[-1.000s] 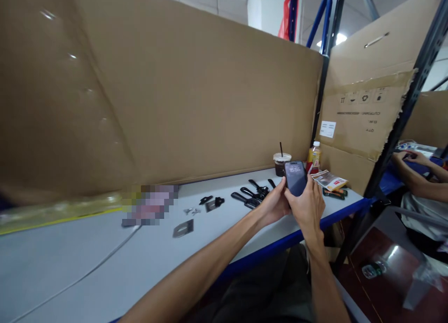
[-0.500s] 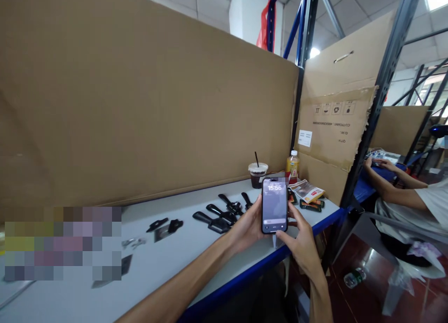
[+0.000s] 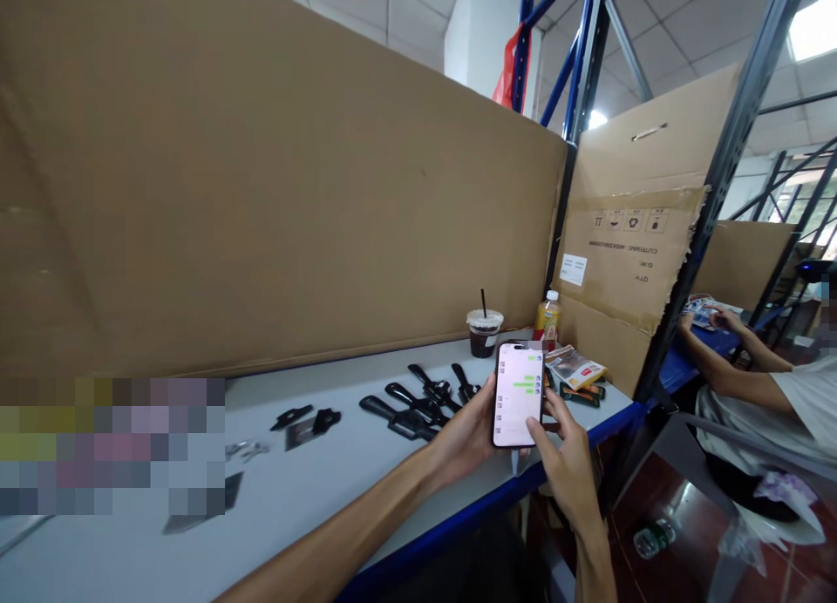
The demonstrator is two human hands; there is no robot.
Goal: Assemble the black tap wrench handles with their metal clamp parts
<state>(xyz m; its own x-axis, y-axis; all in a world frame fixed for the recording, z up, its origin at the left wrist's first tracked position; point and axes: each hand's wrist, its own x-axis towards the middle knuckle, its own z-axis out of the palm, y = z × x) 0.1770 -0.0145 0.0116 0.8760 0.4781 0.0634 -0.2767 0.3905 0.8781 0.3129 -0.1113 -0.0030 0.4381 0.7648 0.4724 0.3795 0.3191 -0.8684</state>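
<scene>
One lit, black-edged rectangular smartphone [image 3: 519,396] is gripped by your left hand [image 3: 466,436], your right hand [image 3: 568,457] at its edge, that grip unclear.

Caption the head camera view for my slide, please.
Left hand holding a lit phone, right hand at its side, black tools and lidded drink on the table.

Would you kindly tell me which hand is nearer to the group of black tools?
Left. The left hand, holding the phone, is beside the black tools; the right hand is farther away, at the phone's opposite edge.
</scene>
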